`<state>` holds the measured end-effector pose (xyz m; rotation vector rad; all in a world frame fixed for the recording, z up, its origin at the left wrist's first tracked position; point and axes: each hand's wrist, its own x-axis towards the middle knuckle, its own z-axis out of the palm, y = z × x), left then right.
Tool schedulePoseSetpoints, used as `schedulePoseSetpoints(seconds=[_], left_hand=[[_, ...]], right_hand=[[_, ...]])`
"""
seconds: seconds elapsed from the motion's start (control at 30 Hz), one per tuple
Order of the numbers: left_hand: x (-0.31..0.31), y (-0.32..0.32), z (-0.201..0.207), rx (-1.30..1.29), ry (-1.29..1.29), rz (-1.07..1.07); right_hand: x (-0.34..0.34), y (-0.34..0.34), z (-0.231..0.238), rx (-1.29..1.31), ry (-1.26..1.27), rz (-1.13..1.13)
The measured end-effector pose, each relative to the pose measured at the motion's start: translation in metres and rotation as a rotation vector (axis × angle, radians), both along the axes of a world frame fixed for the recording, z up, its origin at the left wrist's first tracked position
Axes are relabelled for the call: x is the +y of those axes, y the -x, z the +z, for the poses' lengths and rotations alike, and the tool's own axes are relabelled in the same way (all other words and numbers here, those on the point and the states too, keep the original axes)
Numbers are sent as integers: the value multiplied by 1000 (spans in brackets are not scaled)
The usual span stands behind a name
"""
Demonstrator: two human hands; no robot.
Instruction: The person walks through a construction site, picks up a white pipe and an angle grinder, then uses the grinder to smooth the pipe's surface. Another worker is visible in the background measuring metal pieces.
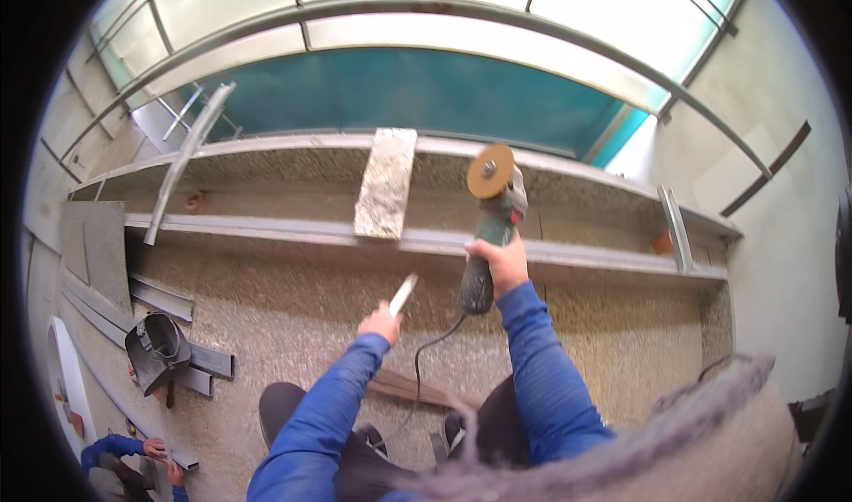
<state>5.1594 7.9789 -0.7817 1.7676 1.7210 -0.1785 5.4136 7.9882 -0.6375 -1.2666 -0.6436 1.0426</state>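
Observation:
My right hand (504, 264) is wrapped round the body of an angle grinder (477, 286), which is held up with its tan disc (485, 181) at the top. A dark cord (420, 360) hangs from the grinder's lower end. In my left hand (380, 323) is a short, narrow whitish strip (404, 294), pointing up and to the right; its exact kind is unclear. Ahead of both hands, a rough, speckled pale board (386, 182) lies across the two edges of a long trough-like ledge (293, 228), apart from the grinder.
Metal profiles lean on the ledge at left (188, 160) and right (676, 229). A dark bucket (158, 351) stands among grey channel pieces (211, 360). A brown plank (426, 392) lies near my legs. Another person's hands (164, 459) hold a metal piece at lower left. A railing (426, 5) runs beyond.

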Motion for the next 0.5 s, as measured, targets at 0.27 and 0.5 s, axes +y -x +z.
schedulePoseSetpoints(seconds=[0.27, 0.5], left_hand=[[8, -15, 65, -303, -384, -84], [59, -52, 49, -153, -328, -63]], right_hand=[[7, -12, -20, -136, 56, -25], [13, -48, -33, -506, 182, 86]])
